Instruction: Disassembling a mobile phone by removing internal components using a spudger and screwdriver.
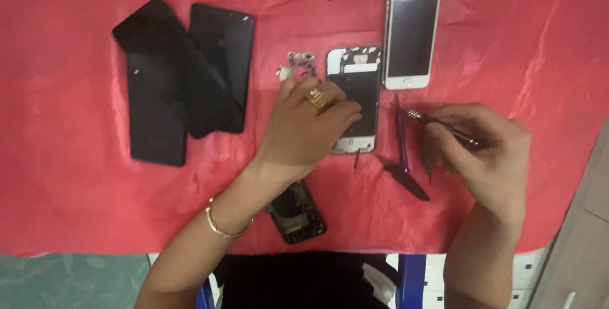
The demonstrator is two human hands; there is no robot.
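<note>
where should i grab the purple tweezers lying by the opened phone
Take the purple tweezers at the middle of the two arms, pinching across them from above. They lie flat on the red cloth, tips toward the white phone. Come from the right, since the opened phone sits close on their left.

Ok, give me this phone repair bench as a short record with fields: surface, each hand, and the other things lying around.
surface: red cloth over the table
left hand: resting on the opened phone body with bare insides
right hand: holding a slim metal-tipped screwdriver
beside it: white phone screen panel, purple tweezers
left side: three black glass panels, overlapping
near edge: small dark phone part
</note>
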